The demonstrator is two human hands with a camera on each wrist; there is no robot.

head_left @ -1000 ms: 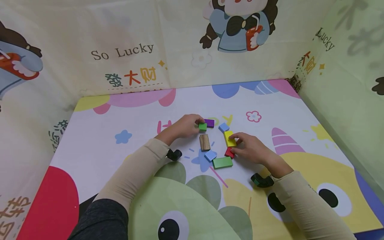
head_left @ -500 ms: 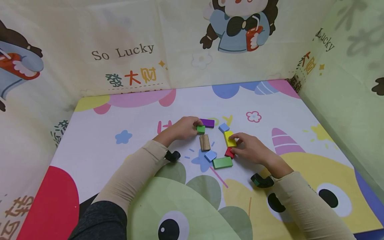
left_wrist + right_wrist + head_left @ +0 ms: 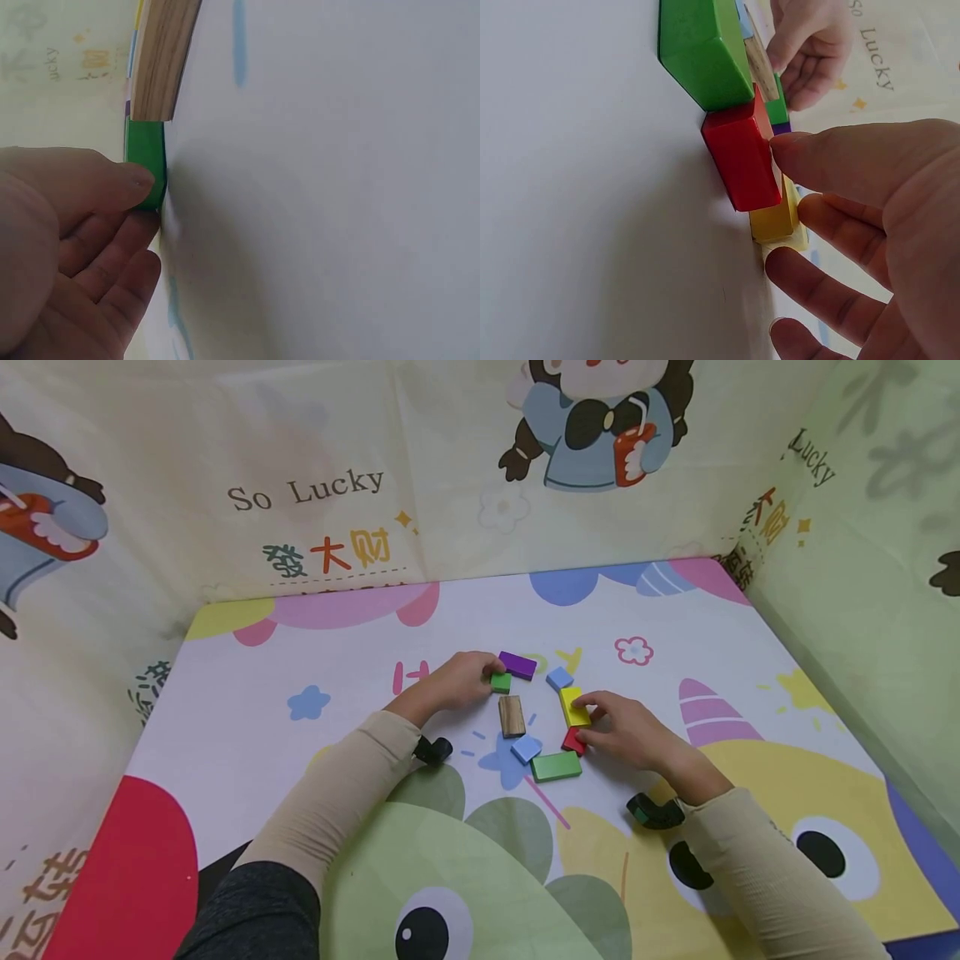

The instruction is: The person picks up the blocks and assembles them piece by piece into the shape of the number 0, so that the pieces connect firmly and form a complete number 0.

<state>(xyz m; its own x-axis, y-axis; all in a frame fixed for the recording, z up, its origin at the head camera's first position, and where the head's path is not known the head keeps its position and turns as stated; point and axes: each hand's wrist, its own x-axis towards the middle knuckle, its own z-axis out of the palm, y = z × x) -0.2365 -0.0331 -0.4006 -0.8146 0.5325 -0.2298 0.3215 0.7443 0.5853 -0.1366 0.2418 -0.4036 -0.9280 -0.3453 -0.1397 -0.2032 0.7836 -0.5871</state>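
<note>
Toy blocks lie in a rough ring on the printed mat. At its far left, my left hand (image 3: 462,678) pinches a small green block (image 3: 501,683); the left wrist view shows the thumb on it. A purple block (image 3: 518,666) lies slanted just behind, close to the fingertips. My right hand (image 3: 628,733) is on the ring's right side with loosely bent fingers. Its thumb touches a red block (image 3: 742,161), and its index finger reaches a yellow block (image 3: 572,703). Red and yellow sit end to end.
A wood-grain block (image 3: 512,717), a near blue block (image 3: 527,749) and a long green block (image 3: 557,767) make up the ring's near left. A far blue block (image 3: 559,678) sits beyond the yellow one. Printed cloth (image 3: 450,468) walls the mat's back and sides.
My left hand and the small green block have shifted slightly left and nearer. The purple block came further into view, then turned so its right end points nearer. My right hand stays put.
</note>
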